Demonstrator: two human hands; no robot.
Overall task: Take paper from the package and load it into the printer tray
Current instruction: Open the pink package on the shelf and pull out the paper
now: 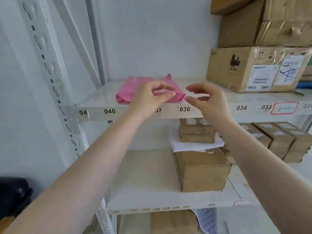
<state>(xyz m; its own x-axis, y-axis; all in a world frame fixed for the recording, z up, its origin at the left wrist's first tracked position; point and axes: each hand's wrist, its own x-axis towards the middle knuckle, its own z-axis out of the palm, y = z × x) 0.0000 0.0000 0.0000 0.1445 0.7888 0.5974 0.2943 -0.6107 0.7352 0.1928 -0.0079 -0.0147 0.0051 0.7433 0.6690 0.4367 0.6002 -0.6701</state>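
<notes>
I am reaching both bare forearms up and forward toward a white metal shelving unit (94, 114); every position below is given relative to its numbered upper shelf edge.

Below that edge, on the lower shelf, a brown cardboard box (202, 169) is sitting with loose white sheets (185, 146) lying on its top and a smaller taped box (196, 132) resting on those sheets. A row of small brown boxes (278, 141) is standing to the right of it on the same lower shelf.

At the edge itself, my left hand (148, 98) is hovering in front of the labels, covering part of the number beside 036. Its fingers are curled, thumb and forefinger tips drawn close together; I cannot tell whether they are pinching the wrapper or closing on nothing. My right hand (207, 100) is hovering just right of label 036, fingers loosely spread, released, grasping nothing.

Just behind the edge, on the upper shelf surface, the pink paper package (128, 92) is lying flat, partly hidden by my left hand. Its wrapper ends are folded.

Farther back and to the right on that upper shelf, a large cardboard carton (239, 70) with shipping labels is standing, with more cartons (244, 26) stacked on it.
</notes>
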